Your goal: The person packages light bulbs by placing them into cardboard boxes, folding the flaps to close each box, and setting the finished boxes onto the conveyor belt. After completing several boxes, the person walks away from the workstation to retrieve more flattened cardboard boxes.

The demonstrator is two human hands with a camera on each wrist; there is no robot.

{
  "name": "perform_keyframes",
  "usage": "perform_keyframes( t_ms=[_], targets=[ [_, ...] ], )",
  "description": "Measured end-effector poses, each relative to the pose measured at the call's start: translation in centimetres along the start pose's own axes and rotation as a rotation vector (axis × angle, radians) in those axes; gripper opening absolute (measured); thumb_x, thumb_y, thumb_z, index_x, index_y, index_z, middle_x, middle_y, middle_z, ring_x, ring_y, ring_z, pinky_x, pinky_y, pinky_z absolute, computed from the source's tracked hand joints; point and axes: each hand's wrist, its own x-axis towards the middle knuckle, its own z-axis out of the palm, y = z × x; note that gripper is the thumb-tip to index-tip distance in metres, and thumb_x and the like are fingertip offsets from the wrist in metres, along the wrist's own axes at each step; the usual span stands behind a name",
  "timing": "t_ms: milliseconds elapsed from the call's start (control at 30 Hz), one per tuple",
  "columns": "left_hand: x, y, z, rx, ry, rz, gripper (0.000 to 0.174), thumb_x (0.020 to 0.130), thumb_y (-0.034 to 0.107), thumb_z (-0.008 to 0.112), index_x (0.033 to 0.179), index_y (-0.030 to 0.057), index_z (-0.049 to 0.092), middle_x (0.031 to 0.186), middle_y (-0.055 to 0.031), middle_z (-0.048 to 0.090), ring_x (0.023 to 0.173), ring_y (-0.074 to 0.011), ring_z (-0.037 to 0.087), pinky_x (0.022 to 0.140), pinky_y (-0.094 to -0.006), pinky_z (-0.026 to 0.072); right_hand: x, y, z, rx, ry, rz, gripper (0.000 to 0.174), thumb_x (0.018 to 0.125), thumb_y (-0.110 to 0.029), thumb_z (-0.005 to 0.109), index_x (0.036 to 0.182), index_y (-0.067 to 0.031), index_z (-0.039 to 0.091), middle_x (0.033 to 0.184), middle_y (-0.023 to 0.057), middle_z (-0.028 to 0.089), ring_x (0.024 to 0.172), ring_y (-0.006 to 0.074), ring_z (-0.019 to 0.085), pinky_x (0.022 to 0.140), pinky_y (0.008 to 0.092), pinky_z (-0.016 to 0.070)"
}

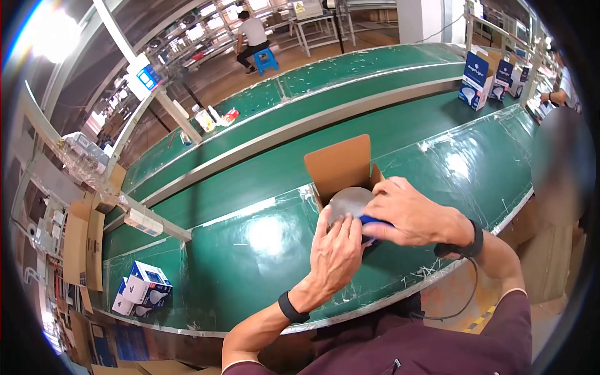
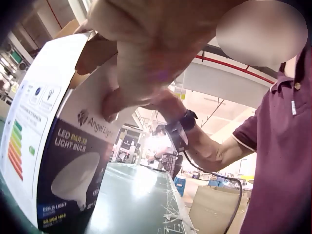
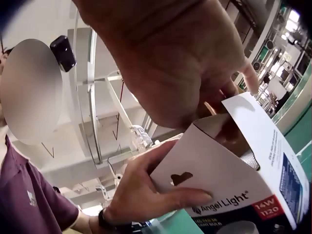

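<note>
A light bulb box point(image 1: 340, 165), white and dark blue with "Angel Light" print, stands on the green bench with its brown-lined lid flap raised. Inside its opening shows the round pale face of a light bulb point(image 1: 351, 201). My left hand point(image 1: 337, 250) grips the box from the left, its thumb flat on the printed wall in the right wrist view. Over the opening, my right hand point(image 1: 406, 215) bends its fingers at the rim, thumb against the outside of the box point(image 2: 73, 161) in the left wrist view. Part of the bulb is hidden by my hands.
Two more bulb boxes point(image 1: 147, 289) sit at the bench's left end. Several blue-and-white boxes point(image 1: 476, 81) stand at the far right. A metal rail point(image 1: 250, 150) runs along the belt behind. Bottles point(image 1: 204, 119) stand beyond it. Another person point(image 1: 253, 36) sits on a blue stool.
</note>
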Motion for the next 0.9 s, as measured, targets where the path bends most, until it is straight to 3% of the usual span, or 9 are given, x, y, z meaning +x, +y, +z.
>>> perform_keyframes(
  t_ms=[133, 267, 367, 433, 500, 633, 767, 867, 900],
  targets=[
    [1.4, -0.8, -2.0, -0.202, -0.118, 0.020, 0.020, 0.083, 0.019, 0.081, 0.094, 0.0052, 0.071, 0.086, -0.0092, 0.071, 0.089, -0.0275, 0.068, 0.114, -0.0550, 0.0372, -0.6, -1.7, 0.7, -0.075, -0.095, 0.014, 0.032, 0.090, -0.038, 0.075, 0.100, -0.0078, 0.073, 0.099, 0.0126, 0.069, 0.108, 0.0309, 0.063, 0.101, 0.0528, 0.0391],
    [1.2, -1.8, -3.3, -0.100, -0.288, 0.067, 0.014, 0.083, 0.018, 0.081, 0.083, 0.0045, 0.075, 0.086, -0.0090, 0.071, 0.090, -0.0282, 0.067, 0.116, -0.0535, 0.0322, -0.4, -0.4, 1.9, -0.041, -0.218, 0.088, 0.008, 0.082, -0.016, 0.074, 0.087, -0.0107, 0.071, 0.084, 0.0107, 0.069, 0.090, 0.0337, 0.068, 0.099, 0.0563, 0.0392],
    [0.7, -2.3, -3.3, -0.071, -0.360, 0.051, 0.014, 0.079, 0.018, 0.084, 0.078, 0.0055, 0.077, 0.095, -0.0088, 0.073, 0.107, -0.0299, 0.066, 0.119, -0.0540, 0.0274, -0.5, -0.1, 2.3, -0.031, -0.165, 0.055, 0.007, 0.083, -0.015, 0.074, 0.088, -0.0122, 0.069, 0.082, 0.0077, 0.068, 0.091, 0.0308, 0.069, 0.107, 0.0642, 0.0356],
    [0.3, -2.0, -3.1, -0.077, -0.165, 0.027, 0.015, 0.077, 0.019, 0.086, 0.078, 0.0073, 0.077, 0.107, -0.0093, 0.073, 0.122, -0.0336, 0.060, 0.121, -0.0545, 0.0239, -0.5, 0.1, 2.1, 0.022, -0.011, -0.012, 0.011, 0.087, -0.021, 0.075, 0.086, -0.0115, 0.070, 0.082, 0.0082, 0.069, 0.099, 0.0292, 0.069, 0.115, 0.0707, 0.0297],
    [-0.3, -1.3, -3.6, -0.072, -0.017, -0.048, 0.019, 0.070, 0.018, 0.091, 0.078, 0.0084, 0.077, 0.143, -0.0153, 0.062, 0.145, -0.0421, 0.043, 0.122, -0.0568, 0.0224, -1.1, 0.4, 1.7, 0.022, -0.080, 0.001, 0.016, 0.088, -0.026, 0.077, 0.090, -0.0119, 0.070, 0.087, 0.0077, 0.069, 0.104, 0.0283, 0.067, 0.116, 0.0705, 0.0282],
    [-2.0, -0.6, -2.1, -0.244, 0.168, -0.135, 0.024, 0.064, 0.010, 0.094, 0.080, 0.0047, 0.076, 0.164, -0.0301, 0.036, 0.151, -0.0472, 0.037, 0.119, -0.0592, 0.0347, -1.5, -0.8, 0.9, -0.053, -0.110, 0.000, 0.017, 0.090, -0.025, 0.076, 0.101, -0.0116, 0.073, 0.100, 0.0091, 0.073, 0.108, 0.0283, 0.067, 0.117, 0.0668, 0.0307],
    [-3.8, -2.5, -1.3, -0.452, 0.163, -0.090, 0.024, 0.072, 0.009, 0.092, 0.092, 0.0093, 0.080, 0.161, -0.0349, 0.037, 0.141, -0.0504, 0.050, 0.111, -0.0524, 0.0468, -2.4, 0.0, -0.6, 0.475, 0.476, 0.124, 0.036, 0.098, -0.025, 0.073, 0.131, -0.0097, 0.069, 0.129, 0.0136, 0.069, 0.129, 0.0310, 0.060, 0.114, 0.0469, 0.0430],
    [-3.7, -3.1, -1.3, -0.529, 0.104, 0.037, 0.025, 0.071, 0.009, 0.092, 0.093, 0.0074, 0.079, 0.158, -0.0348, 0.041, 0.144, -0.0501, 0.047, 0.112, -0.0516, 0.0461, -3.1, 3.5, 3.7, 0.997, 0.451, 0.491, 0.067, 0.103, -0.029, 0.070, 0.158, -0.0050, 0.041, 0.149, 0.0146, 0.054, 0.139, 0.0250, 0.050, 0.116, 0.0403, 0.0402],
    [-3.5, -3.5, -0.6, -0.584, 0.111, 0.095, 0.040, 0.072, 0.009, 0.092, 0.110, 0.0113, 0.078, 0.158, -0.0277, 0.046, 0.145, -0.0436, 0.049, 0.114, -0.0520, 0.0439, -2.8, 4.6, 6.4, 1.167, 0.372, 0.479, 0.074, 0.101, -0.030, 0.072, 0.160, -0.0043, 0.035, 0.152, 0.0149, 0.051, 0.140, 0.0240, 0.048, 0.117, 0.0409, 0.0383]
  ],
)
